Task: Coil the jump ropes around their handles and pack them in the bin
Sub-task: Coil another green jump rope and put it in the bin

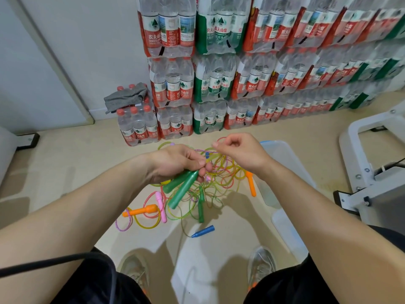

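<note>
My left hand (175,163) grips two green jump-rope handles (182,189) side by side, their ends pointing down and toward me. My right hand (236,150) pinches a thin rope strand (205,151) just right of the left hand. Below both hands a tangle of coloured ropes (219,176) lies on the floor with loose handles: orange (140,211), pink (161,206), green (201,210), blue (202,231) and another orange (251,184). A clear plastic bin (285,163) sits on the floor to the right, partly hidden by my right forearm.
Shrink-wrapped packs of water bottles (219,84) are stacked against the back wall, a grey cloth (126,97) on one low pack. A white metal frame (372,161) stands at right. My shoes (260,266) are near the bottom, and a black cable (54,262) crosses my left leg.
</note>
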{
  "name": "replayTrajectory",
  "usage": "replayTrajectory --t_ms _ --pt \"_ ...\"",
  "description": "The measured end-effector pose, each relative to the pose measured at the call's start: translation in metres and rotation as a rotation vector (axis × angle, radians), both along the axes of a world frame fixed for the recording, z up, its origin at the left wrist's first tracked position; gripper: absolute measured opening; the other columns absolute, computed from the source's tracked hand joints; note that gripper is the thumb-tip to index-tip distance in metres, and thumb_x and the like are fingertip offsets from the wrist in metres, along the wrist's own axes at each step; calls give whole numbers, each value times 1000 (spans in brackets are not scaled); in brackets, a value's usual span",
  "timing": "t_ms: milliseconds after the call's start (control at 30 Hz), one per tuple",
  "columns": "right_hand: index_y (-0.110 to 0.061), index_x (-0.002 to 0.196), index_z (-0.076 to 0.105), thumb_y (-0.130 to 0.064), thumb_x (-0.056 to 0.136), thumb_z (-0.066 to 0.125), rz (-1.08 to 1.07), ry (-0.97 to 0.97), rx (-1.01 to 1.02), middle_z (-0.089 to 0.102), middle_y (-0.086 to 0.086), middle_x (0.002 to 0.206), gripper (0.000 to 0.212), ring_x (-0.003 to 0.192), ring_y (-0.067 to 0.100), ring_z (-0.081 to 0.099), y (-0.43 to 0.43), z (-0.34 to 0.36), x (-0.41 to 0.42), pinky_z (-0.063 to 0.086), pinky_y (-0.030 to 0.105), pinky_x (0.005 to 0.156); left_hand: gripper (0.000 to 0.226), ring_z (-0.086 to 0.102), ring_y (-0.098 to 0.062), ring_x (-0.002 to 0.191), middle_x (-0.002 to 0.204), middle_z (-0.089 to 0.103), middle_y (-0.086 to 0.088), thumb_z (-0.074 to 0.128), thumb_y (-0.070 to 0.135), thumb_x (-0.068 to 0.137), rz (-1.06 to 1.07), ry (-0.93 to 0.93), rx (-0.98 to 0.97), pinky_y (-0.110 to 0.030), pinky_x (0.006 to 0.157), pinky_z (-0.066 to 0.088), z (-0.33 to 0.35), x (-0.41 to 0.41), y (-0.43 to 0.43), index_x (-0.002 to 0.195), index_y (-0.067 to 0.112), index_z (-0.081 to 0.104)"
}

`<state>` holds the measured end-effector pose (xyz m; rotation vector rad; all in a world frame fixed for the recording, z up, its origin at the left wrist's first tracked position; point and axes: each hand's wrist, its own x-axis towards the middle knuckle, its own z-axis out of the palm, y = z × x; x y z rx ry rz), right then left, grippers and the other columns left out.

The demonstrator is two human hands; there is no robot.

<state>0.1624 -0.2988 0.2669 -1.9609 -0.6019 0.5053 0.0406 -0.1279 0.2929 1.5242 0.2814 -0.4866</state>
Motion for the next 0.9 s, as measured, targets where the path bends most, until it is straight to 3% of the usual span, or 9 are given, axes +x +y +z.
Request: replayTrajectory --t_ms 133,233,333,500,667,800,900 --pt "5 82 59 -47 93 63 -64 -62 51 47 3 71 53 67 13 45 -4 5 5 39 28 69 21 64 -20 79 75 61 -8 51 6 98 -49 -50 2 -26 78 52 9 0 12 91 2 70" --pt "-4 84 67 -34 97 61 -34 48 58 50 -12 62 33 63 8 44 -4 5 6 37 30 69 24 63 -23 85 80 60 -8 50 7 96 -16 -84 -108 -37 94 44 11 -1 19 84 6 71" --pt "-21 76 65 -31 101 59 11 66 9 50 -18 56 27 52 0 44 2 -2 -4 35 28 63 24 67 -19 81 76 64 -1 47 5 100 239 -121 -169 -31 86 48 13 2 16 88 4 67" --pt "-19 72 59 -29 104 53 50 164 37 47 -3 58 34 42 9 43 20 -7 -41 38 27 48 21 65 -12 76 71 69 4 49 5 102 582 -169 -163 -27 80 48 8 7 10 100 8 69" --pt "-11 76 56 -23 105 47 45 333 101 39 4 57 32 43 16 36 30 4 -58 41 26 47 19 70 -10 68 82 76 1 51 5 101 629 -166 -154 -26 55 56 6 7 -1 103 6 70" --pt "-11 77 54 -23 104 46 17 375 116 39 3 56 31 43 17 33 29 6 -60 36 28 47 19 73 -17 83 95 78 -5 53 5 101 600 -187 -113 -33 61 61 3 8 -3 109 4 70" --pt "-11 78 55 -23 104 46 15 402 128 45 4 57 30 42 19 40 27 9 -59 42 28 47 18 71 -22 72 92 78 -7 53 1 100 576 -241 -72 -34 60 61 3 9 -6 110 -2 67"
